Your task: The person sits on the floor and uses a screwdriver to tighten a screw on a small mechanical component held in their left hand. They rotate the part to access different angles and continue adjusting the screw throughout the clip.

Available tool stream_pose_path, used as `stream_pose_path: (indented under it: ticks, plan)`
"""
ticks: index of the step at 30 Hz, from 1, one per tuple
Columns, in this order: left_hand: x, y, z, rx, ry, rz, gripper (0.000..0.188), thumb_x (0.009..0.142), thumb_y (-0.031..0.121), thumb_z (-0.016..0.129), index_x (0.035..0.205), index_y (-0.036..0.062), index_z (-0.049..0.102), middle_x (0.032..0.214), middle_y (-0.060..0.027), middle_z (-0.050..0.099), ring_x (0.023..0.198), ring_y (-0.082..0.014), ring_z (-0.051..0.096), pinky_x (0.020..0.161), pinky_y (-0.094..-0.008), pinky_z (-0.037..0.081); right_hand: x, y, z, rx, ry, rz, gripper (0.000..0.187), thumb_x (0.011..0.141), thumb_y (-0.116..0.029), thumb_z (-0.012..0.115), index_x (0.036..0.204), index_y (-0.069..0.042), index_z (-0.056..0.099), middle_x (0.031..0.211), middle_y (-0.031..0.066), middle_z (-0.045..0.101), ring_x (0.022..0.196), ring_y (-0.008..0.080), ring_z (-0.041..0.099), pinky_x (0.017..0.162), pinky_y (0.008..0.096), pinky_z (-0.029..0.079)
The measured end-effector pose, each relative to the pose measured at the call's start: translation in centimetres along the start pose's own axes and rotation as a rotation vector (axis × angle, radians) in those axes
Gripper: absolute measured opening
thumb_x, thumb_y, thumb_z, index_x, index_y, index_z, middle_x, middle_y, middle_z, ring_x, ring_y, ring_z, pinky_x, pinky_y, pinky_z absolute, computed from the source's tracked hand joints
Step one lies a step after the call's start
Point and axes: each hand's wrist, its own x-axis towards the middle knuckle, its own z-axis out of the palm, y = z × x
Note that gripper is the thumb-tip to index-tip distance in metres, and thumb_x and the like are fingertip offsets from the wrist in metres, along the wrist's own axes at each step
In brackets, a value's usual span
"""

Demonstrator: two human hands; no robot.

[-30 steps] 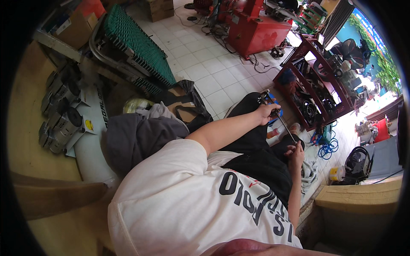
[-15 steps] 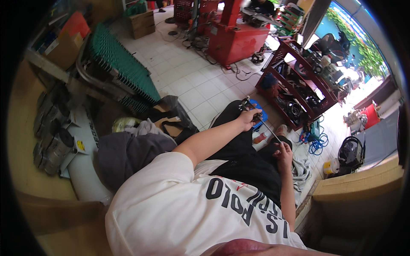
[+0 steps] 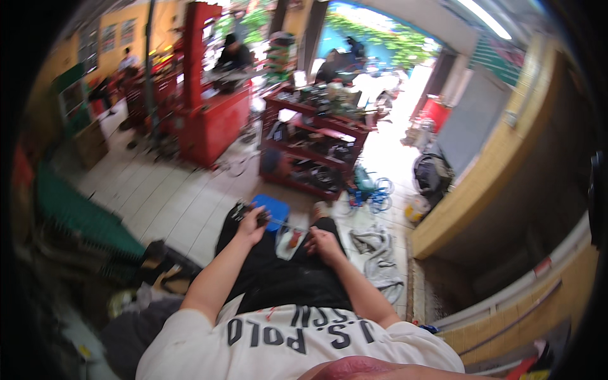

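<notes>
Over my left thigh, my left hand [image 3: 254, 228] is closed around a small dark metal part [image 3: 240, 212], mostly covered by the fingers. A thin metal rod [image 3: 288, 224] runs from that part across to my right hand [image 3: 323, 244], whose fingers pinch its near end. Whether the rod is fixed to the part I cannot tell, since the picture is blurred. Just beyond the left hand is a blue plastic tray or lid [image 3: 273, 206] on the floor. Between my knees stands a small bottle with red-orange contents [image 3: 294, 239].
A dark red shelf cart [image 3: 310, 145] loaded with parts stands ahead, with a red machine [image 3: 212, 130] to its left. Coiled blue hose [image 3: 381, 195] and a grey cloth [image 3: 377, 253] lie right. A green woven lounger [image 3: 82, 209] is at left. Another person [image 3: 234, 54] is behind the machine.
The view has swung to the right and up, so the room appears shifted left. Both hands keep their hold on the metal part and the rod.
</notes>
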Motion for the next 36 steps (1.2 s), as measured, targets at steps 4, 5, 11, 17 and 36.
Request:
stream_pose_path:
  ticks: [4, 5, 11, 17, 36]
  plan:
    - [0.5, -0.3, 0.0, 0.019, -0.007, -0.014, 0.036, 0.091, 0.005, 0.071, 0.119, 0.0224, 0.057, 0.096, -0.0060, 0.066, 0.087, -0.0220, 0.068, 0.075, -0.0377, 0.058, 0.4, 0.1, -0.6, -0.002, -0.014, -0.020, 0.042, 0.105, -0.044, 0.054, 0.094, -0.005, 0.064, 0.076, 0.0099, 0.070, 0.056, 0.0154, 0.064, 0.053, 0.0286, 0.054]
    - [0.0, -1.3, 0.8, 0.015, 0.009, -0.028, 0.037, 0.091, 0.006, 0.071, 0.119, 0.0226, 0.057, 0.096, -0.0057, 0.066, 0.088, -0.0216, 0.068, 0.074, -0.0366, 0.058, 0.0, 0.4, -1.7, -0.013, 0.006, 0.002, 0.042, 0.105, -0.044, 0.054, 0.094, -0.005, 0.064, 0.076, 0.0095, 0.070, 0.056, 0.0152, 0.064, 0.053, 0.0284, 0.054]
    - [-0.9, 0.2, 0.3, 0.044, 0.090, -0.047, 0.031, 0.092, 0.009, 0.071, 0.118, 0.0214, 0.060, 0.100, -0.0056, 0.068, 0.091, -0.0205, 0.069, 0.076, -0.0338, 0.060, -0.1, 0.7, -0.6, 0.010, -0.013, 0.015, 0.044, 0.106, -0.044, 0.053, 0.091, -0.005, 0.063, 0.075, 0.0072, 0.069, 0.053, 0.0140, 0.062, 0.051, 0.0275, 0.051]
    - [-1.6, 0.4, 1.2, 0.051, 0.091, -0.045, 0.035, 0.092, 0.010, 0.071, 0.121, 0.0236, 0.058, 0.104, -0.0046, 0.067, 0.094, -0.0212, 0.069, 0.078, -0.0350, 0.061, -0.2, 0.5, -0.5, 0.050, -0.003, 0.046, 0.044, 0.106, -0.044, 0.053, 0.090, -0.004, 0.063, 0.074, 0.0083, 0.068, 0.053, 0.0152, 0.062, 0.050, 0.0281, 0.050]
    - [-0.2, 0.4, -0.7, 0.026, 0.011, -0.083, 0.026, 0.089, 0.003, 0.072, 0.108, 0.0156, 0.061, 0.092, -0.0070, 0.068, 0.085, -0.0243, 0.069, 0.076, -0.0395, 0.059, -0.1, 0.0, 0.0, 0.138, -0.070, 0.060, 0.022, 0.102, -0.026, 0.058, 0.103, -0.005, 0.063, 0.080, 0.0122, 0.069, 0.059, 0.0173, 0.064, 0.055, 0.0307, 0.055]
